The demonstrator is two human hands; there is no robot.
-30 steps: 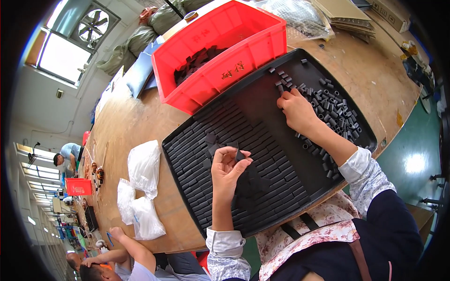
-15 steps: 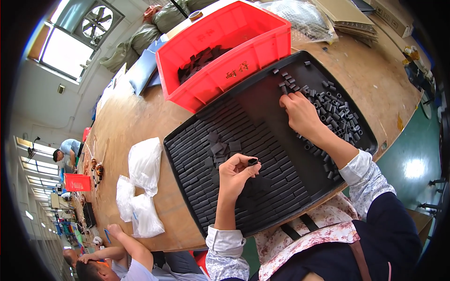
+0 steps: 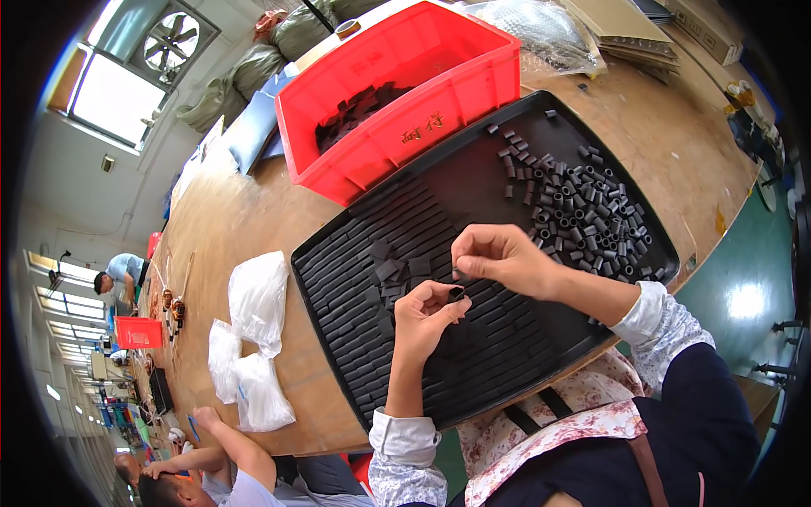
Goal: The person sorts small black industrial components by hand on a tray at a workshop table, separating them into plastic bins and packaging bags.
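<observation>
My left hand (image 3: 422,314) is closed in a pinch over the tray, with a small bent black pad (image 3: 456,293) between thumb and fingers. Just above it, my right hand (image 3: 503,260) has thumb and fingertips pressed together; a dark bit shows at the tips, too small and hidden to name. The hands are close but look apart. Loose flat black pads (image 3: 390,270) lie under the left hand, on tight rows of black pieces (image 3: 338,291) lining the left part of the black tray (image 3: 460,182). Short black tubes (image 3: 591,211) are heaped in the tray's right part.
A red bin (image 3: 405,135) with black pads inside stands against the tray's far edge. Filled white plastic bags (image 3: 258,300) lie left of it. Bubble wrap (image 3: 541,34) and cardboard (image 3: 621,29) sit at the back. Another person's arm (image 3: 236,444) rests at the table's left near edge.
My right hand has come from the heap of tubes leftward and nearer, to just beside my left hand. The left hand stays in place with the black pad.
</observation>
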